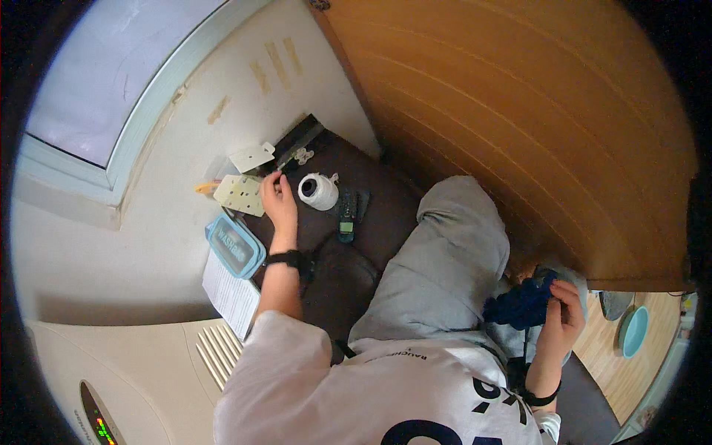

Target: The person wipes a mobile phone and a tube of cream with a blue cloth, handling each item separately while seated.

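Observation:
My left hand (pixel 279 203) reaches over a dark brown surface beside a cone of white thread (pixel 318 191). Its fingertips are close together next to a slim light-coloured item (pixel 287 162) with a small pale ornament (pixel 303 156) near it; whether they grip it is unclear. A dark remote-like device with a small lit screen (pixel 346 228) lies below the cone. My right hand (pixel 564 311) is by my grey-trousered leg, with thumb and fingers on a bunched dark blue knitted or fabric piece (pixel 517 306). A dark strand hangs below it.
Left of my left hand are a yellowish card with holes (pixel 240 194), a white card (pixel 252 158), an orange-handled item (pixel 206 188), a blue-lidded box (pixel 236 246) and printed papers (pixel 231 295). A brown panel (pixel 517 128) rises ahead. A turquoise bowl (pixel 633 332) stands at right.

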{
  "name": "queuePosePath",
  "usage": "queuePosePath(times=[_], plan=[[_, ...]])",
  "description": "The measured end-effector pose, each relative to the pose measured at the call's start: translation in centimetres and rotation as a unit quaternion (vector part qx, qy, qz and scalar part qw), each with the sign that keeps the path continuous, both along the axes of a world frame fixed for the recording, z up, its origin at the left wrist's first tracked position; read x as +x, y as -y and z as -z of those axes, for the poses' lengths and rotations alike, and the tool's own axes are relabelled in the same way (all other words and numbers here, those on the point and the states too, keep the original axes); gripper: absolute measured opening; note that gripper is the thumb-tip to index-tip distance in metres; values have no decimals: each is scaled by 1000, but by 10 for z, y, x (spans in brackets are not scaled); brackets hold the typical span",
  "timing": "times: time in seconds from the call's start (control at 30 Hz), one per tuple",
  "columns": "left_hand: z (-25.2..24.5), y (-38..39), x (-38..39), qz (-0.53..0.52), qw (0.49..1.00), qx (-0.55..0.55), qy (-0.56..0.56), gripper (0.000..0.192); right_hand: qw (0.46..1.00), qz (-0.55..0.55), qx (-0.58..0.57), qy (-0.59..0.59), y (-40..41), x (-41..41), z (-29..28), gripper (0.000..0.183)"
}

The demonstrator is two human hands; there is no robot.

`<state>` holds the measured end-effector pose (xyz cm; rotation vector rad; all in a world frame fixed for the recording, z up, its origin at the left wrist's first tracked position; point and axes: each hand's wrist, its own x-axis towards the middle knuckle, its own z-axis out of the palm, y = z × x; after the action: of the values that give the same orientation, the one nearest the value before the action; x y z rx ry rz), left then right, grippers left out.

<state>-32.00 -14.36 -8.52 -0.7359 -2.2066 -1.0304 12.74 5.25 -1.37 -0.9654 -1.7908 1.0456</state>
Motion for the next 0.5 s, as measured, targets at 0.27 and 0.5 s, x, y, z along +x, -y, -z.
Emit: queuePosePath(times=[0.27, 0.5], plan=[[32, 12, -92, -28, 938, -337, 71, 27, 1000, 17, -16, -8, -1, -19, -9, 15], [33, 5, -98, -32, 917, -394, 59, 16, 999, -2, -40, -4, -5, -35, -2, 15]])
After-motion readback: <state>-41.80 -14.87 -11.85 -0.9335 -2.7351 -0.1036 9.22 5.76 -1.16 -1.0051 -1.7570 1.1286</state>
